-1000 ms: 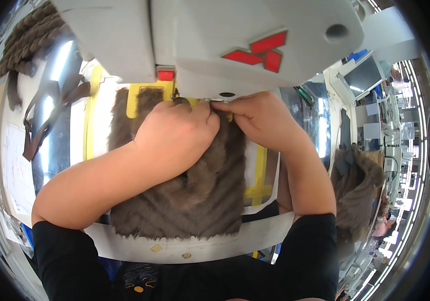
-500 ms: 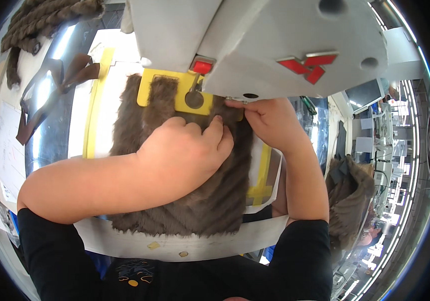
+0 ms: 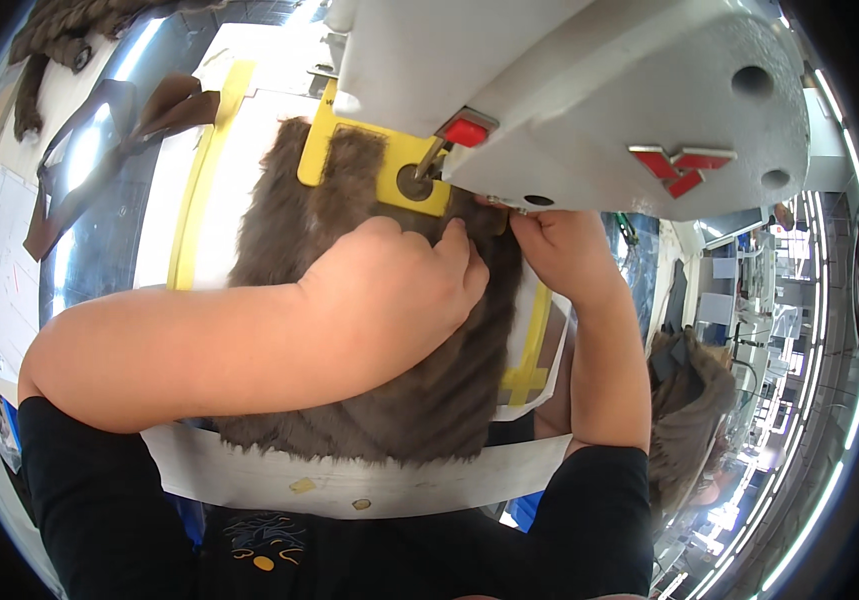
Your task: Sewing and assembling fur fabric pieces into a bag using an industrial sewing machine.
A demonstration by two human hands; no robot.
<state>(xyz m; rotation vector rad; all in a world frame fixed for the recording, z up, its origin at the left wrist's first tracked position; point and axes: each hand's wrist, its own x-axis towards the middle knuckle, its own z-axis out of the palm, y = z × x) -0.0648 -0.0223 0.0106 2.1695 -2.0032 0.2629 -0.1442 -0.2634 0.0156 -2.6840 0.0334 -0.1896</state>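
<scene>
A brown fur piece lies flat under the sewing machine, its lower edge hanging toward me. My left hand rests on the fur with its fingers curled, thumb and forefinger pinching the pile just below the yellow plate. At the fur's upper right edge, my right hand is closed on it, its fingertips partly hidden beneath the machine head. A strip of fur shows through the notch in the yellow plate. A red part sits on the machine above the needle area.
A brown ribbon-like strip lies on the left of the table, beside yellow tape. More fur lies at the far left, and another fur piece is at the right. A white curved edge runs in front of me.
The whole view has shifted, so the machine sits lower and further right in it. Both hands keep nearly the same hold on the fur; little else differs.
</scene>
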